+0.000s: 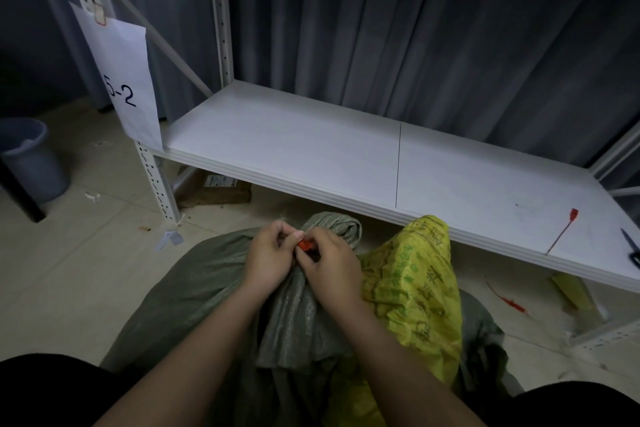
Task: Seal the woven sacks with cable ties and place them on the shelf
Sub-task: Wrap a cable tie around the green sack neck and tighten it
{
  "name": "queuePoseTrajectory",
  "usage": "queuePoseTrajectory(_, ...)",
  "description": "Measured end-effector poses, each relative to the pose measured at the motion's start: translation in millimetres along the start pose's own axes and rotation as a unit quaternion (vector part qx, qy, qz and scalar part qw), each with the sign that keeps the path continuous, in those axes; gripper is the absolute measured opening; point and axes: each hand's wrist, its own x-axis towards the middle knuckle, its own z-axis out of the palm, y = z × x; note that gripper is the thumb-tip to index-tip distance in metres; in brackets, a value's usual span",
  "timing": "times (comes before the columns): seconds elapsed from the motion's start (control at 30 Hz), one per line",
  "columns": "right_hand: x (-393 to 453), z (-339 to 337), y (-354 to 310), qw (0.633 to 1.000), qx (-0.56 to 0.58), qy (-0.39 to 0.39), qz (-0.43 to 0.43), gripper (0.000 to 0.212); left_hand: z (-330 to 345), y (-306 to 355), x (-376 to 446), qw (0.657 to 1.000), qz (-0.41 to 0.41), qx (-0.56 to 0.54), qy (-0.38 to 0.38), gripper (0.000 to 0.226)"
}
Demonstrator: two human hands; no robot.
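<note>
Both forearms reach forward and converge, wrists close together. The left hand (268,262) curls its fingers inward, thumb up top. The right hand (330,265) meets it, fingertips bent and pinching, knuckles raised, hands touching.

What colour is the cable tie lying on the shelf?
Red cable tie, seen in the head view.

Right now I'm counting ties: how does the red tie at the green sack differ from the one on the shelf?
The tie at the green sack is pinched between both hands, left hand and right hand, with only its red head showing. The tie on the shelf lies loose, untouched and straight on the white shelf, seen end to end. Both are red.
</note>
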Motion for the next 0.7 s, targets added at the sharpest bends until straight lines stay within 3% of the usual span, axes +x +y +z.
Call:
queuePoseTrajectory(0.2, -1, 4, -2, 0.996, 0.064, 0.034, 0.058, 0.02, 4, -2, -3, 0.989, 0.072, 0.128, 0.013, 0.014)
queuePoseTrajectory(0.33, -8, 9, -3, 0.995, 0.037, 0.055, 0.076, 0.02, 5, 1, -8, 0.99, 0.072, 0.118, 0.016, 0.012)
queuePoseTrajectory(0.57, -21, 14, 5, 0.984, 0.126, 0.06, 0.108, 0.017, 5, 1, -10, 0.993, 0.071, 0.088, 0.017, 0.015)
queuePoseTrajectory(0.7, -21, 13, 14, 0.981, 0.136, 0.042, 0.132, 0.018, 6, -3, -16, 0.995, 0.08, 0.055, 0.011, 0.032)
